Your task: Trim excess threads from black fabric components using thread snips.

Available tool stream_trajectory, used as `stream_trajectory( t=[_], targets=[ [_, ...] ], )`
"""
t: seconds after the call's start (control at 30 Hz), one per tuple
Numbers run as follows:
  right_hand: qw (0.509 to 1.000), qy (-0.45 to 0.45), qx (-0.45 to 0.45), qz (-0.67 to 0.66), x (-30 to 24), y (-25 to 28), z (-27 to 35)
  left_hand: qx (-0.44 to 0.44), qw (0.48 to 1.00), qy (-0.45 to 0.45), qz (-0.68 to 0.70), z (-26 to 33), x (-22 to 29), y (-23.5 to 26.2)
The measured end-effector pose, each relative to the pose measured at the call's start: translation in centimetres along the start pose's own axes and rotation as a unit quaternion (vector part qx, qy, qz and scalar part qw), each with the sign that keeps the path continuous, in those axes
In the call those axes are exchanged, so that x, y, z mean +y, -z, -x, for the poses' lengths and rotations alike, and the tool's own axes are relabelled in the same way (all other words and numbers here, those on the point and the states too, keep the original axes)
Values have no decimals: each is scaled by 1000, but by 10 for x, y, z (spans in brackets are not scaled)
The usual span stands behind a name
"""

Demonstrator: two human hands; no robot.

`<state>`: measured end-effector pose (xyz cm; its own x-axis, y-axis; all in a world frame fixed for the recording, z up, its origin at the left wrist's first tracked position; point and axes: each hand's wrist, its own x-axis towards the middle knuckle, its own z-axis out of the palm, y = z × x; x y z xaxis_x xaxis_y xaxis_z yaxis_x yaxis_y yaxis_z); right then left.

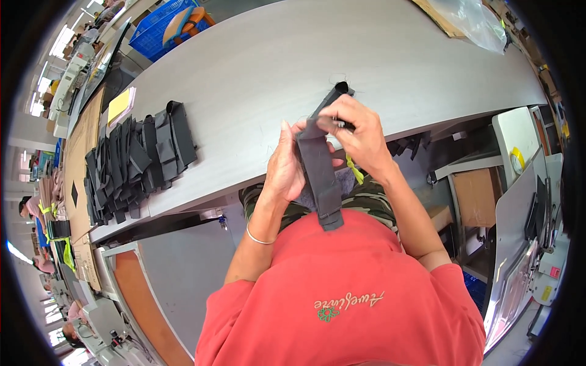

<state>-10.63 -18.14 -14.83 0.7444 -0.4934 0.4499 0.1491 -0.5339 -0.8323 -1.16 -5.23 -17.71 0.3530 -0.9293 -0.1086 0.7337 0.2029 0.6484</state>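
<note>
A long dark grey fabric piece (322,177) hangs in front of my red shirt, its lower end against the belly. My left hand (285,163) grips its left side, the thumb pointing up. Close by, my right hand (359,129) is closed at the upper end of the fabric. Within its curled fingers shows a small dark object (347,125), mostly hidden, and its kind cannot be made out. Below that hand dangles a yellow-green strip (354,169). Beyond the hands, a narrow dark folded piece (337,94) reaches onto the table, with loose threads around it.
The grey table (244,79) curves across in front of me. On its left lies a row of similar dark fabric pieces (137,152), beside yellow and pink paper (121,107). A blue crate (160,27) stands far left, clear plastic (473,24) far right. Shelving with a cardboard box (476,196) is at right.
</note>
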Motion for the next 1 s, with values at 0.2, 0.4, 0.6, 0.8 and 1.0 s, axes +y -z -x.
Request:
stream_trajectory(
  t=[0.2, 0.4, 0.6, 0.8, 1.0],
  targets=[
    [991, -133, -19, -20, -2, -8, -14, 14, 991, -11, -135, -3, 1, 5],
    [997, -44, 11, 61, -1, -10, -1, 135, 991, 2, 18, -4, 2, 10],
    [974, 84, -39, 207, 6, 4, 33, 117, 991, 14, 60, -6, 3, 24],
    [971, 106, -11, 216, 6, -2, 39, 136, 988, 13, 69, -8, -1, 21],
    [983, 77, 4, 164, 11, -5, 40, 86, 992, 29, 87, -4, 1, 17]
  ],
)
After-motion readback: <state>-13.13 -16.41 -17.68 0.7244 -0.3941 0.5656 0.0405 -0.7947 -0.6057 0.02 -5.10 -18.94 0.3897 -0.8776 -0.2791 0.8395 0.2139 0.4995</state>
